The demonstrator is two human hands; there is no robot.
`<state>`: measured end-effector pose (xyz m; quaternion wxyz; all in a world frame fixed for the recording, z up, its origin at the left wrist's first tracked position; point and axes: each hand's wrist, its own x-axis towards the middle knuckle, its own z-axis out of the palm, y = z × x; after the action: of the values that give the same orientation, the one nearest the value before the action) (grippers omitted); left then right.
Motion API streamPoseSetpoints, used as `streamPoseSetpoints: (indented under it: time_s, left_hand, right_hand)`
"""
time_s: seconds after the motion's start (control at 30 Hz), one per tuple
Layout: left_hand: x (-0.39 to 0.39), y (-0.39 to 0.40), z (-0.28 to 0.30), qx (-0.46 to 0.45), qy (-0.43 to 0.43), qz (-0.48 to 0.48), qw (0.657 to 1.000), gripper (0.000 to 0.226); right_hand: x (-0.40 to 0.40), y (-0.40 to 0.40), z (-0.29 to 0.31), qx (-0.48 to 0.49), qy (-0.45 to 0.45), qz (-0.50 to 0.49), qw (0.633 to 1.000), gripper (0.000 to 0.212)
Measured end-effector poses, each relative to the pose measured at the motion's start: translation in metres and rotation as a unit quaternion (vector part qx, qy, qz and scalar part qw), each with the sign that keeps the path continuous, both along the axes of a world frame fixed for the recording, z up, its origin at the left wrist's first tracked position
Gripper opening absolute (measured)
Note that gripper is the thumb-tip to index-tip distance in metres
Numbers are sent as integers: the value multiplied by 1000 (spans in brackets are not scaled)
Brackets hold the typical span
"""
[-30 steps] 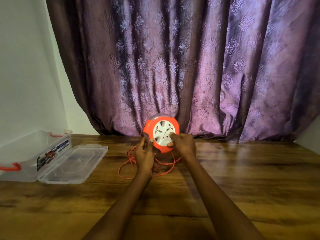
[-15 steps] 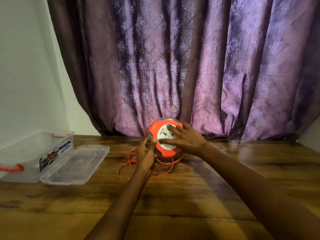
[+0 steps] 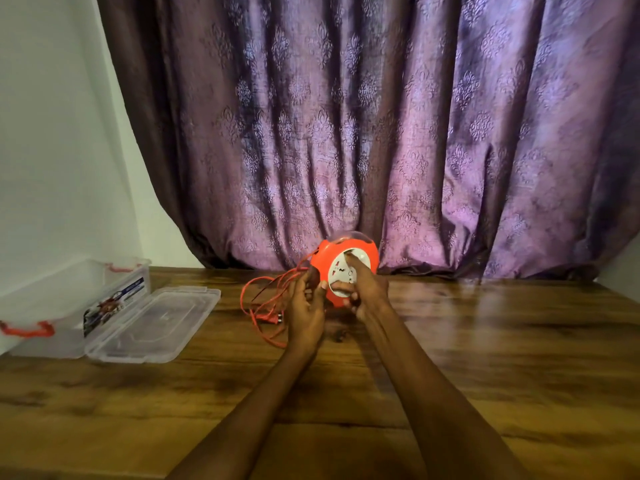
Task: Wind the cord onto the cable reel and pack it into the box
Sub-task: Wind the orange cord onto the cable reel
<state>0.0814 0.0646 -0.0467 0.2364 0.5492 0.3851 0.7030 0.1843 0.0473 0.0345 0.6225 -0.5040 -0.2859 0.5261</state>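
Observation:
An orange cable reel [image 3: 365, 252] with a white socket face stands upright near the table's far edge, in front of the curtain. My right hand [image 3: 367, 292] grips its white face, one finger on top and the thumb below. My left hand [image 3: 306, 308] holds the reel's left edge, where the orange cord [image 3: 258, 299] leaves it. The cord lies in loose loops on the table to the left, its plug [image 3: 273, 319] among them. The clear plastic box [image 3: 74, 308] with red latches stands open at the far left, its lid [image 3: 156, 323] lying flat beside it.
A purple patterned curtain [image 3: 381, 133] hangs right behind the reel. A white wall [image 3: 52, 150] closes off the left side. The wooden table [image 3: 485, 358] runs wide to the right and towards me.
The reel has tilted and turned slightly to the right. My right hand has shifted on the white face. The cord loops have been drawn up and to the left.

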Motion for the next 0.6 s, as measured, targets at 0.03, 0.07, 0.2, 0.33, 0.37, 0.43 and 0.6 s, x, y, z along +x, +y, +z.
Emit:
streamPoseSetpoints:
  time_s: [0.03, 0.07, 0.2, 0.33, 0.37, 0.43, 0.6]
  left_hand:
    - [1, 0, 0, 6, 12, 4, 1000, 36]
    - [4, -1, 0, 6, 6, -5, 1000, 37]
    - [2, -1, 1, -29, -60, -36, 997, 30]
    - [-12, 2, 10, -55, -131, -85, 986, 16]
    - [-13, 2, 11, -59, -135, -88, 985, 15]
    - [-13, 1, 12, -65, -130, -102, 984, 14]
    - [-11, -4, 12, -80, -130, -131, 980, 14]
  right_hand:
    - [-1, 0, -2, -6, 42, -4, 999, 41]
    - [-1, -1, -5, -5, 70, -10, 998, 43]
    - [7, -4, -12, 29, -3, -3, 1000, 38]
    - [33, 1, -12, 84, -417, -50, 904, 30]
    - [40, 2, -11, 106, -496, -79, 858, 26]
    - [49, 2, -10, 203, -567, -116, 790, 24]
    - [70, 15, -2, 311, -611, -99, 721, 52]
